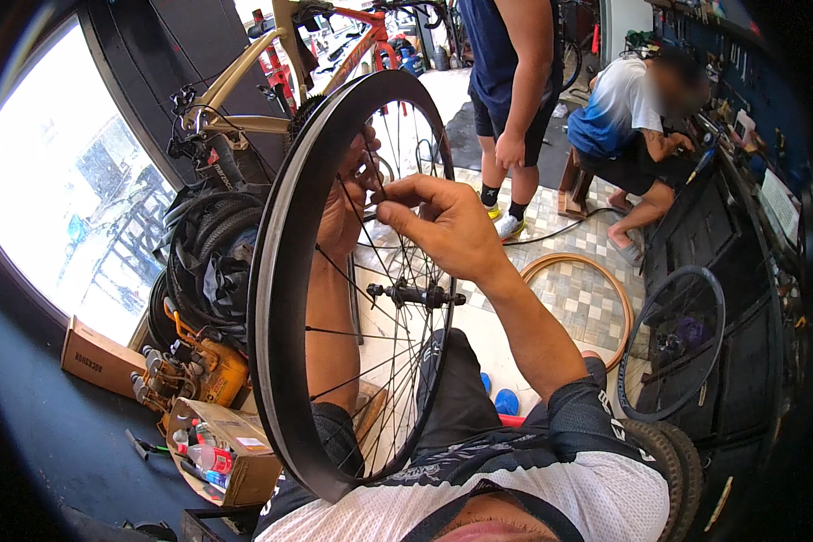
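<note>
A black bicycle wheel (280,262) with a deep rim stands upright in front of me, its lower edge against my body. Thin dark spokes run from the rim to the black hub (414,295). My left hand (345,203) reaches in behind the spokes, its fingers curled near the upper part of the wheel; spokes and rim partly hide what it grips. From the right, my right hand (452,221) comes to the same place. Its thumb and forefinger pinch together at a spoke, just beside my left fingers.
A tan bike frame (244,86) and a pile of black tyres (210,239) stand left. Below are a yellow compressor (221,370) and a carton of bottles (244,452). A tan hoop (628,307) and another wheel (718,361) lie right. Two people, one standing (515,81), one seated (619,108), are ahead.
</note>
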The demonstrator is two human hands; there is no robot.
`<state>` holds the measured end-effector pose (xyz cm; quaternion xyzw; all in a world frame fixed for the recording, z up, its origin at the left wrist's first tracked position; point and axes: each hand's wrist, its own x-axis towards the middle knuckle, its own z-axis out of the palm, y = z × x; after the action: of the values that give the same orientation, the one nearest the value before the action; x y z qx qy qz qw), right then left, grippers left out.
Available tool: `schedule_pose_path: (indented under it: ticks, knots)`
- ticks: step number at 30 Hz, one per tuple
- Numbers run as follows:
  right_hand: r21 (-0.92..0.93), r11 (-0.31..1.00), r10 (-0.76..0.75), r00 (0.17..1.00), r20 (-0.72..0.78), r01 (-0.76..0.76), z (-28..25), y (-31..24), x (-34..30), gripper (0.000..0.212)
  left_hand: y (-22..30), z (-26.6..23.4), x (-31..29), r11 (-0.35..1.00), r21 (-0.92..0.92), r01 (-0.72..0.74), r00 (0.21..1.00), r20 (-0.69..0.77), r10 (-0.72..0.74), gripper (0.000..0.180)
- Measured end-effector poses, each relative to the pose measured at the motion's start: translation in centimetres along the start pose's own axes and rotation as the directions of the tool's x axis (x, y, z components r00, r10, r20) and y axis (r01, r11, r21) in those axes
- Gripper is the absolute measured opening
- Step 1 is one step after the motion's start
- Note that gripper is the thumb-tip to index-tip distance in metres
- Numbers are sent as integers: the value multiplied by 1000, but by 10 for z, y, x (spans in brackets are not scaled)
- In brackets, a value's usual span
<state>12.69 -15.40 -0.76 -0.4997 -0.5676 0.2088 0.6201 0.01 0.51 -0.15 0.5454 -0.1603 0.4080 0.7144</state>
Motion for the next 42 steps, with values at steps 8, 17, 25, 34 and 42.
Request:
schedule_pose_path:
  ticks: [8, 17, 25, 34, 42]
  knots:
    - [215, 968, -127, 992, -11, 127, 3, 17, 4, 27, -7, 3, 2, 999, 4, -34, 999, 40, 34, 40]
    - [-152, 978, -168, 972, -164, 143, -17, 61, 2, 33, -7, -2, 10, 993, 114, -12, 998, -67, 19, 47]
    - [-152, 978, -143, 990, 1, 141, 11, 72, -3, 26, 40, 24, 53, 883, -143, 448, 889, 179, -422, 85]
    - [-326, 885, -376, 924, -76, 333, -13, 41, -14, 19, 62, 87, 31, 956, -152, 250, 964, 130, -232, 82]
    - [-439, 869, -262, 965, -18, 227, -11, 38, -49, 19, 37, 64, -38, 993, 33, 113, 966, 229, -117, 95]
